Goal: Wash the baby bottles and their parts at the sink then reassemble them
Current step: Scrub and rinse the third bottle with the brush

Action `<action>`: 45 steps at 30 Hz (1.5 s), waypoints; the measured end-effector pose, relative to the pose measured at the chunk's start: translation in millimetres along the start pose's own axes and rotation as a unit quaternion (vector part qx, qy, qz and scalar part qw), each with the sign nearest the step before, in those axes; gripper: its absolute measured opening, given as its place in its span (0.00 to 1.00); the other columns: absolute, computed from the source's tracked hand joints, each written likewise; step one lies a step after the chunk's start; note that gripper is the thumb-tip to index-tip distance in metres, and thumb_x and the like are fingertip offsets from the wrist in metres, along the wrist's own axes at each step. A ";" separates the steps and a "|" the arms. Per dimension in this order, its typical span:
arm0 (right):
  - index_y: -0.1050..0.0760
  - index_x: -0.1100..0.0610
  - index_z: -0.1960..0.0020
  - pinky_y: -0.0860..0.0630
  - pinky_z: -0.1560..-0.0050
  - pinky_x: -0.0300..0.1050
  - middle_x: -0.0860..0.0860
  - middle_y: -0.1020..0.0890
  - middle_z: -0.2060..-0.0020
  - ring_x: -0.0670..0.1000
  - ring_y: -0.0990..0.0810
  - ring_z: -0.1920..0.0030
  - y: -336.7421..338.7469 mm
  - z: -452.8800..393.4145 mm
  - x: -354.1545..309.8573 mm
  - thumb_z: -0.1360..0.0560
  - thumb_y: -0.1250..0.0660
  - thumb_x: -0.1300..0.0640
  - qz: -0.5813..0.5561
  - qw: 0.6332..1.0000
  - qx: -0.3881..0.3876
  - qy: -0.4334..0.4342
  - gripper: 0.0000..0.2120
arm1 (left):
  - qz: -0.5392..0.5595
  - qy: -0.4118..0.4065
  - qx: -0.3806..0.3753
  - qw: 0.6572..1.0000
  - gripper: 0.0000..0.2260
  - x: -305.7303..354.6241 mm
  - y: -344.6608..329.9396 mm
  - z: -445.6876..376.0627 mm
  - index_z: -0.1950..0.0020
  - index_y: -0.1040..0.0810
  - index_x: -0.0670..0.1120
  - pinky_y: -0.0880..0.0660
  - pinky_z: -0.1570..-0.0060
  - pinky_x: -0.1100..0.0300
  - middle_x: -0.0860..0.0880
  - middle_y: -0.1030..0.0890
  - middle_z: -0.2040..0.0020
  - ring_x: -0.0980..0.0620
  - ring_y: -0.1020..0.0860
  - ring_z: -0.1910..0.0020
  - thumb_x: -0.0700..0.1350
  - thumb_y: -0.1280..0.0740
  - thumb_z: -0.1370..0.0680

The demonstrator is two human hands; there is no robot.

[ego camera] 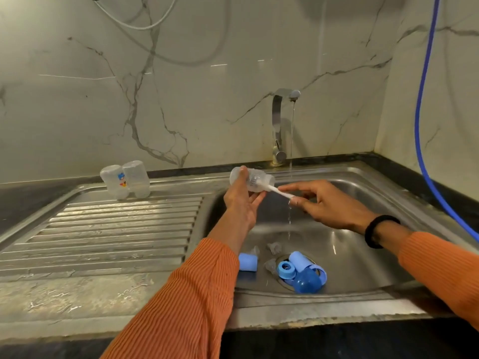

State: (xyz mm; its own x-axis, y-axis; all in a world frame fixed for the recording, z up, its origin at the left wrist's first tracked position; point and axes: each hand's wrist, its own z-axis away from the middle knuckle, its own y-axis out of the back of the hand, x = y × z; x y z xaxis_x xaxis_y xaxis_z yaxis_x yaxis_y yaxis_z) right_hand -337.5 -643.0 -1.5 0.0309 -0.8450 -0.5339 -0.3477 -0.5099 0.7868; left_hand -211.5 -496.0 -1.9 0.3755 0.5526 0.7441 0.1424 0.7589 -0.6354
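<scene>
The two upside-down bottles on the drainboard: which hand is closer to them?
The left hand. It grips a bottle at the basin's left edge, just right of the two bottles. The right hand holds the brush handle farther right, over the basin.

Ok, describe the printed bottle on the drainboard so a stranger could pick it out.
Start at the steel sink and move left onto the ribbed drainboard. At its back edge two clear bottles stand side by side, touching. The one wanted is the left bottle, the only one with a colourful print; the right bottle looks plain.
</scene>
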 end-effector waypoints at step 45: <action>0.16 0.51 0.47 0.30 0.74 0.38 0.51 0.19 0.68 0.47 0.27 0.75 31.6 14.7 -19.1 0.17 0.34 0.54 -0.157 0.984 0.013 -0.078 0.08 | 0.123 0.006 0.003 0.992 0.14 29.8 6.2 -5.1 0.48 0.26 0.43 0.19 0.41 0.44 0.35 0.21 0.40 0.37 0.18 0.41 0.47 0.25 0.24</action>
State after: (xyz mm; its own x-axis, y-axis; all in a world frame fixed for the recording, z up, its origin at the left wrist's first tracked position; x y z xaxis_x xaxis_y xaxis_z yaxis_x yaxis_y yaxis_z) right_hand -362.9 -640.6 29.1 -0.0024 -0.6107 -0.7919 -0.3671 -0.7361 0.5687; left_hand -194.8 -476.7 15.3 0.4093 0.7177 0.5633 0.0396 0.6029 -0.7969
